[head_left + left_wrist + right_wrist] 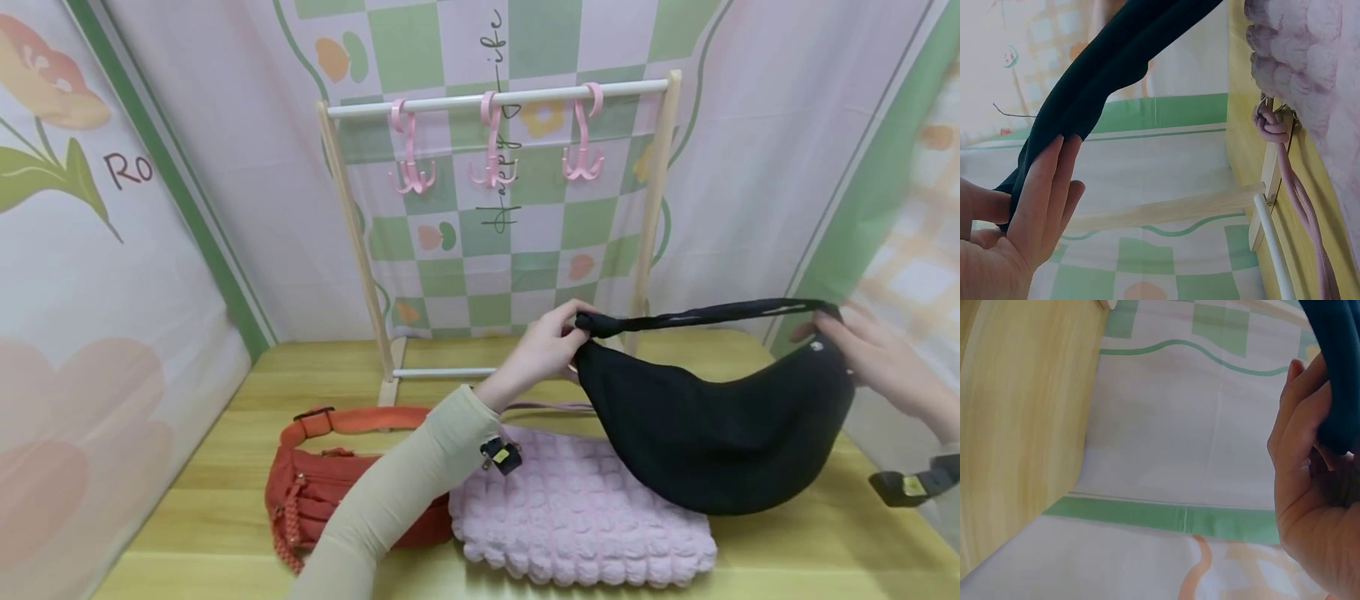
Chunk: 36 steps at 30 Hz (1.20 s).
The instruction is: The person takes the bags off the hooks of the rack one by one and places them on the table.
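Observation:
A black shoulder bag point(712, 433) hangs in the air between both hands, its strap stretched across the top. The left hand point(551, 343) pinches the bag's left end, where strap and body meet; in the left wrist view its fingers point(1047, 194) lie along the dark cloth. At the opposite end the right hand point(873, 354) grips the bag's upper corner, and in the right wrist view that hand point(1310, 469) curls round the cloth. Beneath the bag a pink puffy quilted bag point(577, 517) lies on the wooden table, partly covered from view.
A red waist bag point(322, 483) lies at the left, partly behind the left sleeve point(397, 483). Behind stands a wooden rack point(652, 217) with a white top bar point(540, 93). Pink hooks point(412, 158) hang from it. Printed cloth walls enclose the table point(225, 467).

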Each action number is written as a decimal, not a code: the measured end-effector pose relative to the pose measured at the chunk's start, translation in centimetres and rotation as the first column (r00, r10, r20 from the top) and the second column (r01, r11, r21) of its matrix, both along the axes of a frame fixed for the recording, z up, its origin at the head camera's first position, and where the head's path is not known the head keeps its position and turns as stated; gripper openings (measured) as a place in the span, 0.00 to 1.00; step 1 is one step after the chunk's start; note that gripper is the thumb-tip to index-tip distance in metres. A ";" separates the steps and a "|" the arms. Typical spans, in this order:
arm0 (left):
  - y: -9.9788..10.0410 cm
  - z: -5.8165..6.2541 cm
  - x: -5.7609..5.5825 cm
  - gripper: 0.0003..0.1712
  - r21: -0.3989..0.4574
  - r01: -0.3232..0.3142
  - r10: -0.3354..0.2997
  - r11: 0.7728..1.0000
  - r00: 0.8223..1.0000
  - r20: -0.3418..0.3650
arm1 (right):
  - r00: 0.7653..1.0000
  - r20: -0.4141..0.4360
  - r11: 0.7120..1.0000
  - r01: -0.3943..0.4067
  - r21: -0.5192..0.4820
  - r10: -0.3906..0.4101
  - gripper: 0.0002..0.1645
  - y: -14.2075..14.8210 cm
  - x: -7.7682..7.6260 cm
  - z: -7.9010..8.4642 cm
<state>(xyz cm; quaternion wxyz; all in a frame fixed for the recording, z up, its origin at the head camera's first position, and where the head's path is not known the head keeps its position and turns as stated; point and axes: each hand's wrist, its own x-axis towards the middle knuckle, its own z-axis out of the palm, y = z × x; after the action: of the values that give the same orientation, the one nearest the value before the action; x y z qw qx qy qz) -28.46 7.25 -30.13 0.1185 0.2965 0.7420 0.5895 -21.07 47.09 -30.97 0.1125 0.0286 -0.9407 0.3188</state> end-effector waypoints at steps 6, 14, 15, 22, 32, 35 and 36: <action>0.4 -0.5 0.3 0.13 -0.024 0.018 -0.017 1.000 1.000 0.023 | 0.999 0.030 1.000 -0.018 0.020 0.018 0.29 0.6 0.2 -0.7; 1.0 -1.0 0.8 0.13 -0.032 0.066 -0.064 0.997 0.995 0.073 | 0.991 0.129 0.999 -0.049 0.022 0.046 0.30 2.0 0.5 -1.5; 1.1 -1.1 0.9 0.13 -0.037 0.066 -0.063 0.997 0.995 0.081 | 0.989 0.145 0.999 -0.046 0.028 0.041 0.31 2.1 0.6 -1.5; 1.7 -1.4 1.3 0.15 -0.078 0.058 -0.049 0.995 0.993 0.107 | 0.986 0.164 0.999 -0.045 0.012 0.042 0.31 2.8 0.6 -2.1; 2.3 -2.0 1.9 0.11 -0.118 0.077 -0.061 0.990 0.990 0.127 | 0.993 0.102 0.997 -0.062 -0.053 0.067 0.24 3.8 0.3 -3.4; 2.5 -2.3 2.0 0.11 -0.142 0.065 -0.047 0.988 0.991 0.127 | 0.987 0.133 0.994 -0.078 -0.080 0.088 0.24 4.1 0.4 -3.6; 2.5 -2.5 2.0 0.11 -0.143 0.065 -0.047 0.988 0.991 0.129 | 0.982 0.171 0.994 -0.064 -0.086 0.078 0.24 4.1 0.5 -3.7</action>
<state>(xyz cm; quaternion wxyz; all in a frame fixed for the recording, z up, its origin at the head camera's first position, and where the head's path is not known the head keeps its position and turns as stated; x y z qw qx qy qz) -26.44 9.74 -32.59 0.2029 0.2703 0.7659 0.5470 -20.54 51.23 -34.63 0.0196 0.0300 -0.9318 0.3613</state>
